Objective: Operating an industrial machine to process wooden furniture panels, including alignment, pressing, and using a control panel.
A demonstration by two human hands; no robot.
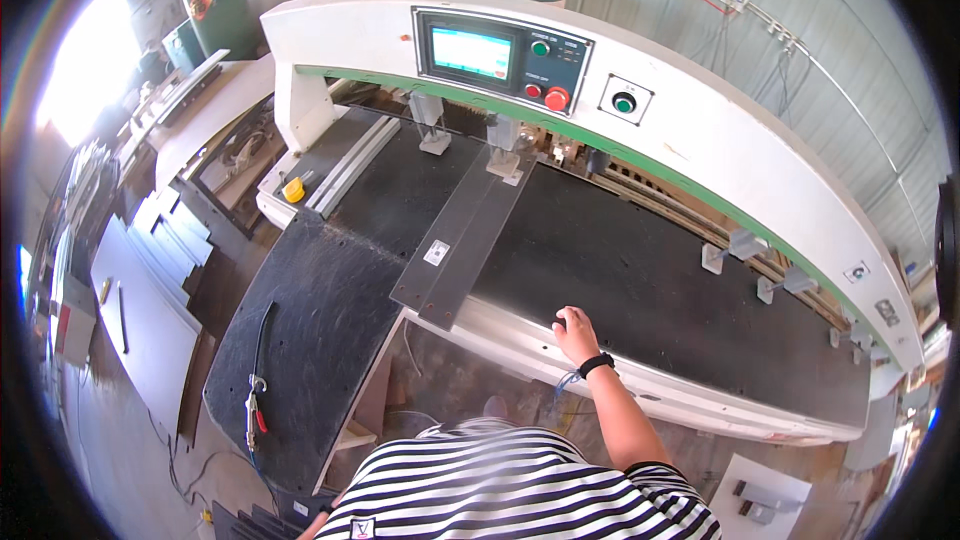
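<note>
A long dark grey panel (465, 240) with a white label lies across the black bed of a white machine (680, 155). Its near end sticks out past the bed's front edge, and its far end is beneath a clamp foot (503, 162). My right hand (577, 336), with a dark band at the wrist, is over the front rail, to the right of the panel and apart from it. Its fingers are curled in and no object shows in them. Only a sliver of my left hand (318, 522) shows beside the striped shirt at the lower edge; its fingers are hidden.
A black side table (300, 340) adjoins the bed on the left, with an air blow gun (255, 410) on it. A control panel (503, 60) with a lit screen and buttons is on the machine's beam. Pale boards (145, 310) are stacked at left. A yellow object (293, 190) sits by metal rails.
</note>
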